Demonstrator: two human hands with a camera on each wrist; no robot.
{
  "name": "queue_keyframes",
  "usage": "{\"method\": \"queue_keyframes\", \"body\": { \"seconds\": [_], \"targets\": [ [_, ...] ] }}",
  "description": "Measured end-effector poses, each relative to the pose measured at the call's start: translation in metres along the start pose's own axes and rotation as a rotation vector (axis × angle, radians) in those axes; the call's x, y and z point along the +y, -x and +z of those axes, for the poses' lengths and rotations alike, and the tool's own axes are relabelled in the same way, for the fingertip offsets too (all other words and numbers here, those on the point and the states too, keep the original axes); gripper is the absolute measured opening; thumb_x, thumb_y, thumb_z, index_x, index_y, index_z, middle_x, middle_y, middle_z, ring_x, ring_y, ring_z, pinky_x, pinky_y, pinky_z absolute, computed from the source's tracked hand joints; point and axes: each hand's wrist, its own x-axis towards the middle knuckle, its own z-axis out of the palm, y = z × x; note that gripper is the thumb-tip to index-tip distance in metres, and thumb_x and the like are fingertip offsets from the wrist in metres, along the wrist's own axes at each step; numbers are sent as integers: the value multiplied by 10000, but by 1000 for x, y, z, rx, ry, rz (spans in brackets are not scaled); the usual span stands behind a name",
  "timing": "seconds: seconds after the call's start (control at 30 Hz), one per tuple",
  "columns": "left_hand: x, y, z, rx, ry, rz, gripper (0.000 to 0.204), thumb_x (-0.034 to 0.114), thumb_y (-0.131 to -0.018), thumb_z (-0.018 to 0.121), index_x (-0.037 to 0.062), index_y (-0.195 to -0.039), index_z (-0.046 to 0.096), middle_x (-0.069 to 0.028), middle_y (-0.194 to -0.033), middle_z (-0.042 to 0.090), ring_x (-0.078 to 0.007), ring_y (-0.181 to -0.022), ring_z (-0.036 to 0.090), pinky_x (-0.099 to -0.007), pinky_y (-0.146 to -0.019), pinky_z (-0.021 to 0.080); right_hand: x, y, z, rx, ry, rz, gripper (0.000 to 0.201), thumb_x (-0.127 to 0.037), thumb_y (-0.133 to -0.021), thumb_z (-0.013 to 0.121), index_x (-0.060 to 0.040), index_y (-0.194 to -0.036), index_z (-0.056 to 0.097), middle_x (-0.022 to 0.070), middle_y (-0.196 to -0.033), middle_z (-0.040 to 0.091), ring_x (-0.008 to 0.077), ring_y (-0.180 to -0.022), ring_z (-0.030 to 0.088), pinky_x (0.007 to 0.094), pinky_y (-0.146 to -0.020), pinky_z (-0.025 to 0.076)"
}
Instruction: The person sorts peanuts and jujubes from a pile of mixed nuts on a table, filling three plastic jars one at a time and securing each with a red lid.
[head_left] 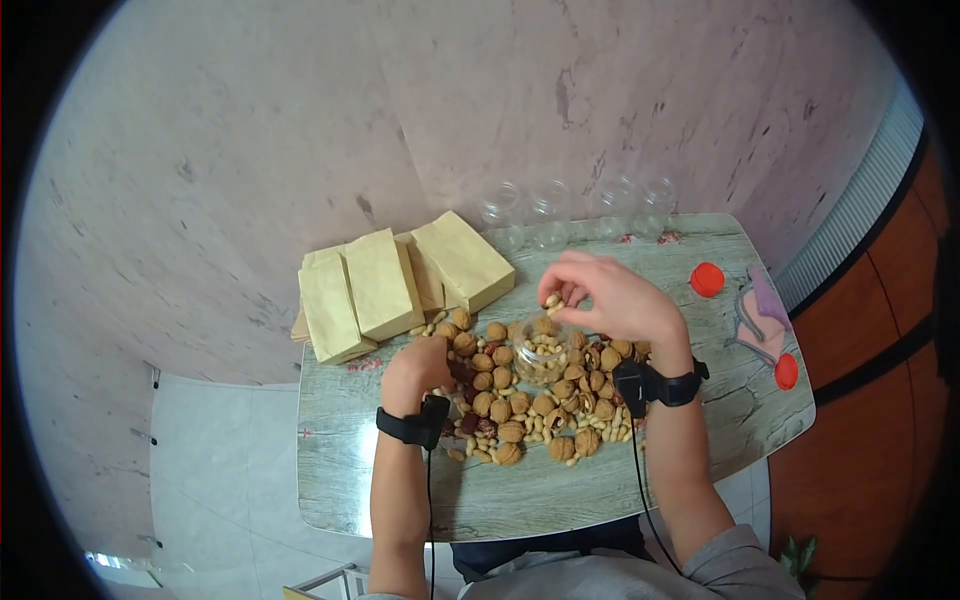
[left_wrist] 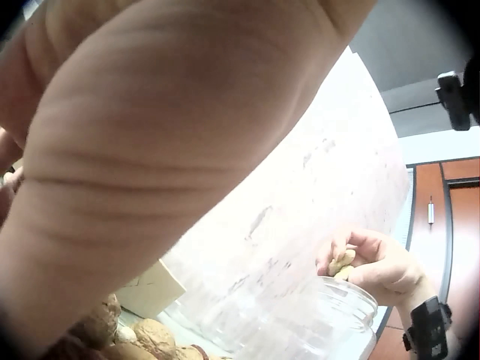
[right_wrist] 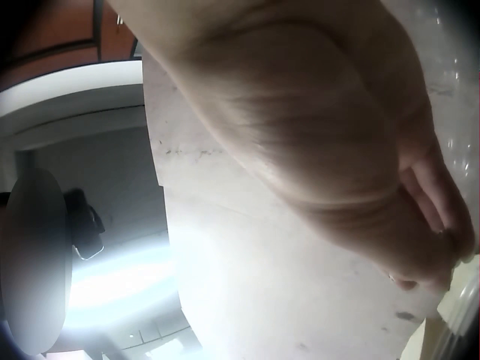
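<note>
My right hand (head_left: 610, 297) pinches peanuts (head_left: 553, 302) between thumb and fingers, just above a clear open jar (head_left: 543, 358). In the left wrist view the same peanuts (left_wrist: 342, 262) show right over the jar's rim (left_wrist: 349, 292). The jar holds a heap of shelled-looking pale peanuts in their pods and stands amid the nuts. My left hand (head_left: 415, 375) reaches down at the left side of the pile, beside walnuts (head_left: 482, 362) and dark reddish nuts or dates (head_left: 468, 425). Its fingertips are hidden, and I cannot tell what they hold.
Brown paper bags (head_left: 380, 285) lie at the back left of the table (head_left: 350, 490). Several clear jars (head_left: 550, 215) line the wall. Red lids (head_left: 707, 280) and a pink-and-purple cloth (head_left: 762, 315) lie at the right. Loose walnuts and peanuts (head_left: 560, 425) spread around the jar.
</note>
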Motion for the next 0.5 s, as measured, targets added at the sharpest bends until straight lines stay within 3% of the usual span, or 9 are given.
{"method": "queue_keyframes", "body": {
  "seconds": [0.17,0.27,0.33,0.5],
  "targets": [
    [-7,3,-8,-70,82,26,384,89,-664,814,47,-1032,713,-199,-1101,726,-378,-1086,694,-440,-850,589,-12,-3,8,-101,-3,-2,167,-62,-890,721,-55,-1054,690,87,-1034,645,220,-898,679,347,-825,569],
    [-20,-3,-6,-39,70,96,345,70,-692,793,45,-1031,734,-180,-1041,745,-345,-967,739,-410,-758,600,-11,-2,9,-113,23,-17,178,-67,-885,736,-59,-1059,703,81,-1038,648,215,-904,689,344,-833,580],
    [-21,-4,-13,-165,167,30,375,31,-717,798,33,-1090,762,-130,-1001,777,-245,-811,769,-356,-678,614,-10,-3,10,-114,37,-15,175,-69,-884,735,-61,-1057,704,82,-1036,650,219,-905,689,347,-831,579],
    [-18,2,-26,-195,186,-15,303,24,-751,772,24,-1053,780,-115,-979,780,-235,-760,771,-339,-666,611,-13,-2,10,-117,80,7,174,-81,-887,728,-59,-1058,701,84,-1019,652,226,-906,685,356,-823,572]
  ]
}}
